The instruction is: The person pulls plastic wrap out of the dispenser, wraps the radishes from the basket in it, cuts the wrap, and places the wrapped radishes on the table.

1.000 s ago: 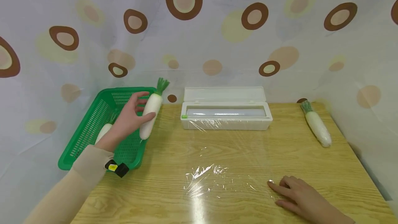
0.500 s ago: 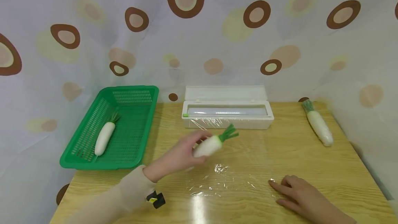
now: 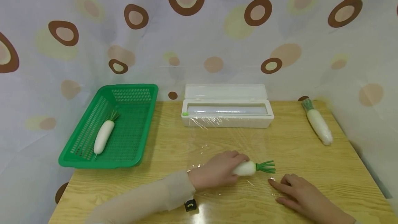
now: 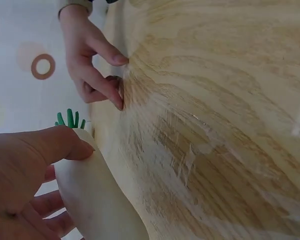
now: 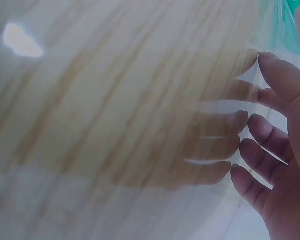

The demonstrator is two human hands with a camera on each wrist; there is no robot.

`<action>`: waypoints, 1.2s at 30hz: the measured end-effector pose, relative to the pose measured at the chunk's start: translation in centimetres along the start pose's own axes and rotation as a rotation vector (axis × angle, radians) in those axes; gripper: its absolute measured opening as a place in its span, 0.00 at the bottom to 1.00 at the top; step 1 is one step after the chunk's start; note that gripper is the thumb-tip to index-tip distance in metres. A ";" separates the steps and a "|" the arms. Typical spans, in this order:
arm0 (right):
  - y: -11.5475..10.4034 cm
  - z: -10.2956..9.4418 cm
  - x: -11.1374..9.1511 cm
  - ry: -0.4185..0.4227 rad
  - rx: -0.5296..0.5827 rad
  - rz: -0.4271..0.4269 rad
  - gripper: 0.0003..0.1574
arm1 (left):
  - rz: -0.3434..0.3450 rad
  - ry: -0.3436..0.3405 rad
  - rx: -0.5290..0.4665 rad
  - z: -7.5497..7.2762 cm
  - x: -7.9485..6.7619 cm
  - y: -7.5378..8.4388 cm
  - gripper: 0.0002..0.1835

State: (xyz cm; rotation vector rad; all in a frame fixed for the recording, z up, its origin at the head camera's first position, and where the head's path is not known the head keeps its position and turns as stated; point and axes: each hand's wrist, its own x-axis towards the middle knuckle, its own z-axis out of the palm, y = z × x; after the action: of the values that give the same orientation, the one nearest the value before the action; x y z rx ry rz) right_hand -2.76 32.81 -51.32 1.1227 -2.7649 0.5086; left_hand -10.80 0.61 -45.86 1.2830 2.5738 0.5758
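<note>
My left hand [image 3: 219, 170] grips a white radish [image 3: 245, 168] with green leaf stubs, low over the transparent cling film [image 3: 217, 144] spread on the table. In the left wrist view the thumb lies across the radish [image 4: 97, 195] near its leaf end, with the fingers around its other side. The radish's root end is hidden by the hand in the head view. My right hand [image 3: 303, 196] rests its fingertips on the film's right edge. In the right wrist view those fingertips [image 5: 267, 130] touch the shiny surface, slightly bent and spread apart.
A white wrap dispenser box [image 3: 227, 122] with its lid up stands at the back, film running from its roll [image 3: 227, 110]. To the left, a green basket [image 3: 147, 127] holds another radish [image 3: 104, 137]. A wrapped radish [image 3: 319, 125] lies at the far right. A patterned curtain surrounds the table.
My left hand has carried the radish from above the green basket rightward and down over the film, turning it leaf end to the right. The right hand has stayed in place.
</note>
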 end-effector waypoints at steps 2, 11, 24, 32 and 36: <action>0.1 0.0 -0.1 -0.003 0.002 0.005 0.34 | -0.004 -0.005 0.019 0.3 0.5 0.0 0.33; 0.2 -0.3 -0.2 0.003 0.000 0.010 0.34 | -0.066 -0.030 0.046 1.1 0.6 -0.8 0.33; 0.0 0.0 -0.1 -0.001 0.015 0.005 0.34 | -0.082 -0.020 0.041 2.4 0.0 -1.5 0.34; -0.2 -0.1 -0.1 -0.021 -0.010 0.028 0.33 | -0.066 0.044 0.046 2.4 -1.1 -2.7 0.31; -0.3 -0.4 0.0 -0.036 -0.015 0.044 0.35 | -0.091 0.047 0.054 2.1 -1.8 -3.1 0.31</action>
State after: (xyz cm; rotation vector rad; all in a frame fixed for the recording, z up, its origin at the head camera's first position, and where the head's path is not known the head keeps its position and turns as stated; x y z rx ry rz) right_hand -2.55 32.80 -50.88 1.0801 -2.8248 0.4765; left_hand -11.22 -1.96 -49.07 1.1752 2.6874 0.5292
